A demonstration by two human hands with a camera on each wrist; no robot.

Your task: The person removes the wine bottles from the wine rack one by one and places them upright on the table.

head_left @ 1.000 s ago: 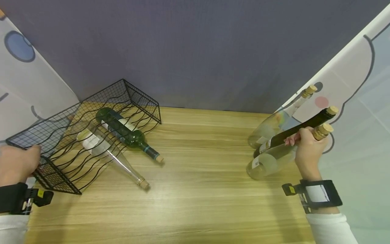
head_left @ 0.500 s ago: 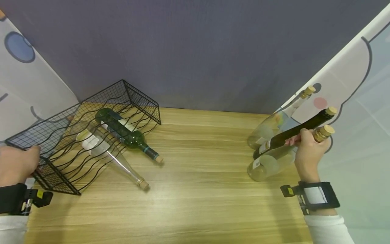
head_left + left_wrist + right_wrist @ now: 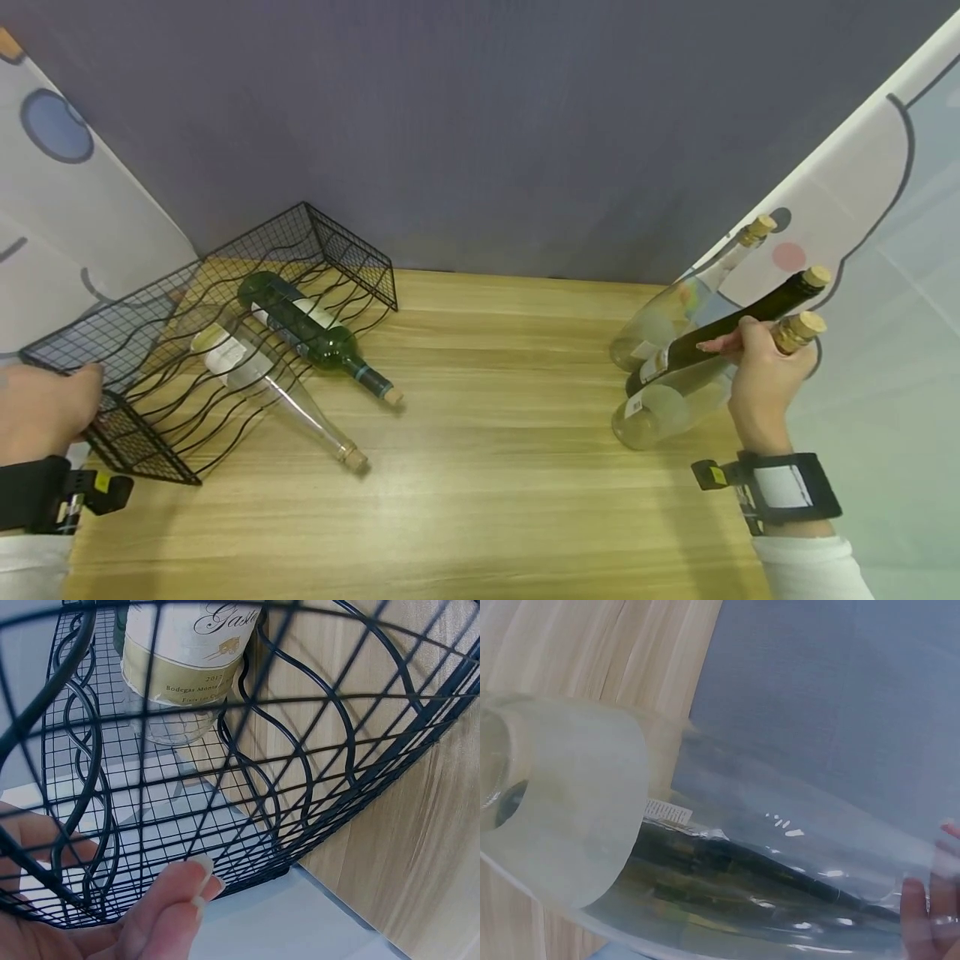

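Observation:
A black wire bottle rack [image 3: 146, 437] stands on the left, holding two corked bottles on their sides: a clear glass one [image 3: 258, 379] and a green wine bottle [image 3: 330, 343]. My left hand [image 3: 52, 408] grips the rack's near left end; in the left wrist view its fingers [image 3: 169, 900] curl at the mesh. On the right, my right hand [image 3: 765, 383] holds a clear corked bottle [image 3: 660, 417] around its neck, just below the cork. That bottle's frosted-looking label [image 3: 585, 802] fills much of the right wrist view.
Beside the held bottle stand a dark green bottle [image 3: 750, 321] and another clear corked bottle [image 3: 663, 321], close to the right-hand wall panel. A grey backboard [image 3: 487, 142] rises behind the wooden table [image 3: 487, 467]. Both rack bottles' necks project over the rack's front.

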